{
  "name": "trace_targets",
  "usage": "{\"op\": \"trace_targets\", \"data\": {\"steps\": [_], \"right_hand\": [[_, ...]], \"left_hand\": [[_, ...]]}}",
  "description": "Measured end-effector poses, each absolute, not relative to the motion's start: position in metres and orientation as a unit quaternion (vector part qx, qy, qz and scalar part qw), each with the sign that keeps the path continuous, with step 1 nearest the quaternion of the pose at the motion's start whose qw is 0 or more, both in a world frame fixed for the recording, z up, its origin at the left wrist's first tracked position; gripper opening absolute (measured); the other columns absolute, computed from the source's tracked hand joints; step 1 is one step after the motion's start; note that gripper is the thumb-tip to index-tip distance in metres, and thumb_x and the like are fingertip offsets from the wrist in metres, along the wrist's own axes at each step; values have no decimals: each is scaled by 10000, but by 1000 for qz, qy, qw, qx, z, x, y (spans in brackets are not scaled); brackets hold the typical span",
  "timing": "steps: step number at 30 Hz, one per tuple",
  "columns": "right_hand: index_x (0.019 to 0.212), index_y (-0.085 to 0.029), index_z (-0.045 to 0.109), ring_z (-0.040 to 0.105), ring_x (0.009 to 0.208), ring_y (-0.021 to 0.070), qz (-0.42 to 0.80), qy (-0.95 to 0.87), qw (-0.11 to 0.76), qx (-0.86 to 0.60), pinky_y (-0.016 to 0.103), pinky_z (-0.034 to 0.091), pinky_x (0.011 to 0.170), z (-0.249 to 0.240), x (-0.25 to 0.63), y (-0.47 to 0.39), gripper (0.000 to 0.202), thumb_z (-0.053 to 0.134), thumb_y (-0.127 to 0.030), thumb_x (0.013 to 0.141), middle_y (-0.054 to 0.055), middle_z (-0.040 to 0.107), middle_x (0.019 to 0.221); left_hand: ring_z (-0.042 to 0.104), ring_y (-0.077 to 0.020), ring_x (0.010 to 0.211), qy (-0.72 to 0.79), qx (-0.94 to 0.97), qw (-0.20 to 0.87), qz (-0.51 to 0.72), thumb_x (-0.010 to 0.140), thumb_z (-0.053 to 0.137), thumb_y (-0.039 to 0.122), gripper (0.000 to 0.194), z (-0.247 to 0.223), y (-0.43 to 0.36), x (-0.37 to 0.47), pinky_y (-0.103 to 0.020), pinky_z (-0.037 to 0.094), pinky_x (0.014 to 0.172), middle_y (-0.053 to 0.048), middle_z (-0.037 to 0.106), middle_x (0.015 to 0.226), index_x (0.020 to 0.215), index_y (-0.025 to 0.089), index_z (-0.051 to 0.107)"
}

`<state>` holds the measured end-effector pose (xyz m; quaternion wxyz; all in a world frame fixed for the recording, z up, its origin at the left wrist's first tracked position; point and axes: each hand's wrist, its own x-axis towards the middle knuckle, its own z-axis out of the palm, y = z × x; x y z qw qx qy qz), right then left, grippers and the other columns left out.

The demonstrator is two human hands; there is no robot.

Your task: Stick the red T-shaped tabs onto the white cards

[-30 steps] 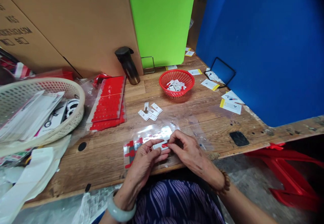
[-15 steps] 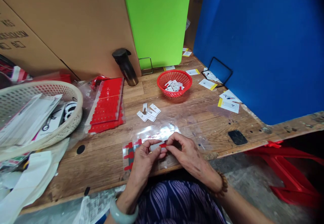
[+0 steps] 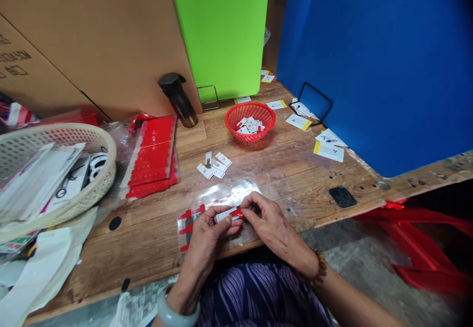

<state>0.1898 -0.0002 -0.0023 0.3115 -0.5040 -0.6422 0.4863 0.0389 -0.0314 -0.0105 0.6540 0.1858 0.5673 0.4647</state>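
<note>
My left hand (image 3: 211, 228) pinches a small white card (image 3: 226, 213) near the table's front edge. Against the card's right end lies a small red piece (image 3: 236, 213), held by the fingertips of my right hand (image 3: 269, 223). Under and beside my hands is a clear plastic sheet (image 3: 186, 222) with red shapes on it. Beyond them, several small white cards (image 3: 215, 166) lie in a loose group. A red basket (image 3: 250, 137) farther back holds more white cards, some with red parts.
On the left stand a cream basket (image 3: 107, 184) of printed packs and a stack of red sheets (image 3: 153, 149). A dark flask (image 3: 179, 101) leans by the cardboard. Yellow-edged cards (image 3: 328, 152) lie before a blue panel (image 3: 377, 71); a black pad (image 3: 343, 197) is at right.
The view has shifted slightly. More of the white card and the red piece now shows between my fingertips, and both hands keep their grips.
</note>
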Motion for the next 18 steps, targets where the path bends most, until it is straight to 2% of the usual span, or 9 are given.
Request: {"op": "trace_targets", "data": {"steps": [8,18], "right_hand": [[766,-196,499,504,694,122,404,-695,304,-511,258,360,676,-9,186,-1,125,478,-97,839,-32,545,734],[819,-196,492,503,808,165,312,-751,277,-511,313,356,796,-4,182,-6,139,434,-77,863,10,555,830]], "left_hand": [[723,-182,699,571,175,659,457,660,765,147,349,-12,-31,39,-213,571,673,-117,748,771,954,109,582],[720,-180,668,574,181,642,474,601,811,209,411,-12,-33,42,-216,569,659,-86,743,721,943,110,606]]}}
